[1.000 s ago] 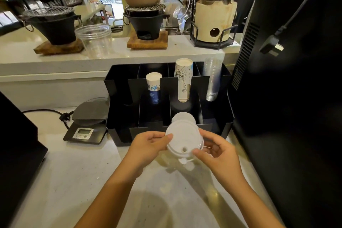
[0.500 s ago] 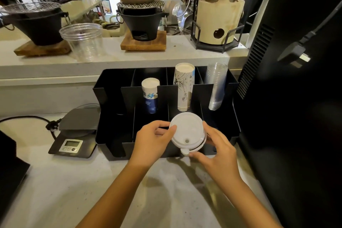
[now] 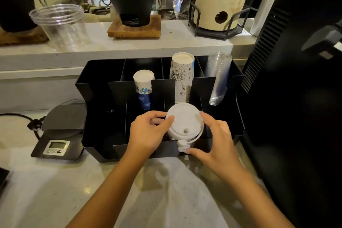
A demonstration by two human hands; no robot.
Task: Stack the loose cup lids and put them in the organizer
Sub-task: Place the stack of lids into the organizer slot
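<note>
A stack of white cup lids (image 3: 185,123) sits partly down in a front compartment of the black organizer (image 3: 92,135), third slot from the left. My left hand (image 3: 148,133) grips the stack's left edge with thumb and fingers. On the right side my right hand (image 3: 216,139) cups the stack, fingers touching the rim and the lid tabs at the bottom. The lower lids are hidden behind the organizer's front wall.
The organizer's back slots hold a short blue-and-white paper cup stack (image 3: 144,89), a taller printed cup stack (image 3: 182,76) and clear plastic cups (image 3: 219,77). A digital scale (image 3: 59,131) stands left of it. A tall black machine (image 3: 296,98) rises at the right.
Both hands carried the lid stack forward from above the counter and lowered it into the organizer's front compartment. The camera moved closer.
</note>
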